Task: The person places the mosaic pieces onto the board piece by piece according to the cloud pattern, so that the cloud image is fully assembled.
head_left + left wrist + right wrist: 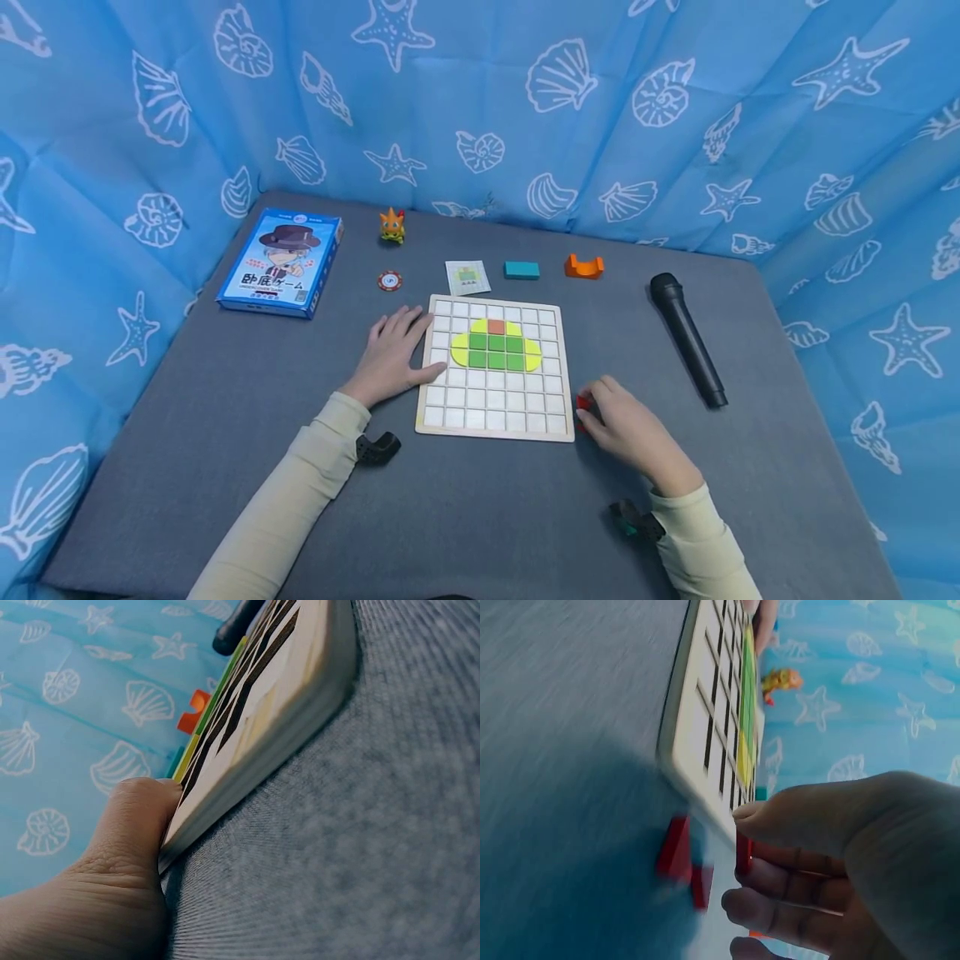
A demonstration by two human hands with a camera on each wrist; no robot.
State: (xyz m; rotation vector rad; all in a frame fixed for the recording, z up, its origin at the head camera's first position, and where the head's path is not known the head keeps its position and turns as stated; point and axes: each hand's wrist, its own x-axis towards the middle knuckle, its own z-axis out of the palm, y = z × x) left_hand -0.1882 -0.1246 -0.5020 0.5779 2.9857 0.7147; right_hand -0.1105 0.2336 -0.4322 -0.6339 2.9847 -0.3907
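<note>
A square wooden-framed grid board (495, 421) lies mid-table, mostly white squares, with green tiles (497, 360), yellow rounded tiles (459, 350) and one orange-brown tile (497, 327) set in its upper middle. Along the board's left edge rests my left hand (392, 357), fingers spread and thumb over the rim. By the lower right edge, my right hand (628, 425) pinches a small red tile (743, 853) between thumb and fingertips. Beneath it, in the right wrist view, a red triangular tile (676, 851) and a smaller red piece (701, 886) are on the tabletop.
Behind the board are a pattern card (467, 278), a teal block (521, 270), an orange notched block (583, 267), a poker chip (390, 281) and a toy figure (392, 226). A blue game box (281, 262) lies left, a black microphone (688, 340) right.
</note>
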